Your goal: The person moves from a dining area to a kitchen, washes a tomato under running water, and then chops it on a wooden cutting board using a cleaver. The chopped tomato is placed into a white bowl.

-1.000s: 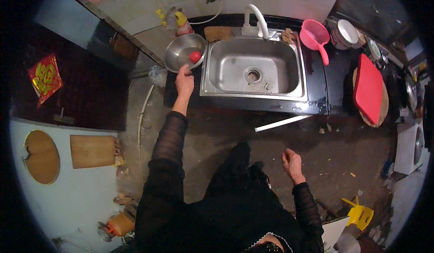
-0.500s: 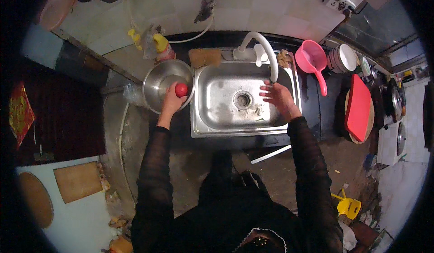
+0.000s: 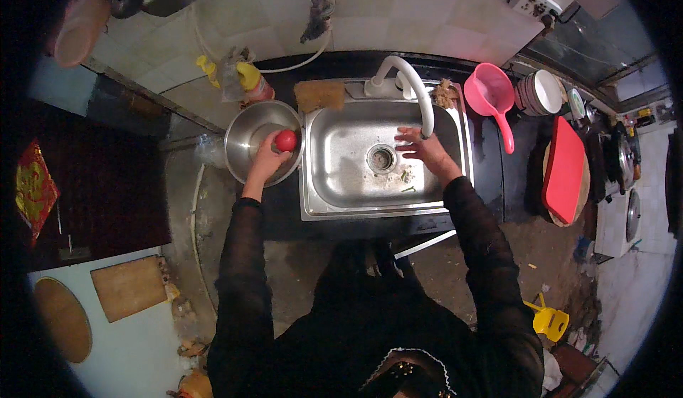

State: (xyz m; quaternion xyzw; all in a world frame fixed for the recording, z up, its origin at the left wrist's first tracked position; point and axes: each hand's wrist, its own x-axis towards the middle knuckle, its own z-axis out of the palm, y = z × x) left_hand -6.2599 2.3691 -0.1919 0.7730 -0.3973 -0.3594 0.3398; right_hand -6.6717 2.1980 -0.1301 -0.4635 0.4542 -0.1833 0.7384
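Note:
A round red tomato [image 3: 285, 140] is gripped in my left hand [image 3: 266, 157], over the right side of a steel bowl [image 3: 242, 136] that stands left of the sink. My right hand [image 3: 429, 152] hangs above the right half of the steel sink [image 3: 341, 174], fingers spread and pointing left, with nothing in it. Just above its fingers ends the curved white faucet [image 3: 424, 106]; I cannot make out any running water. Small green scraps [image 3: 407, 179] lie in the basin near the drain [image 3: 382, 158].
On the sink's back ledge are a brown sponge-like block [image 3: 319, 96] and a crumpled scrubber [image 3: 446, 94]. A pink ladle [image 3: 489, 91], stacked bowls [image 3: 544, 92] and a red cutting board [image 3: 564, 174] stand to the right. A yellow-capped bottle [image 3: 255, 85] is behind the steel bowl.
My right hand has shifted a little to the left beneath the faucet's end. My left hand still holds the tomato over the bowl. The view has moved slightly.

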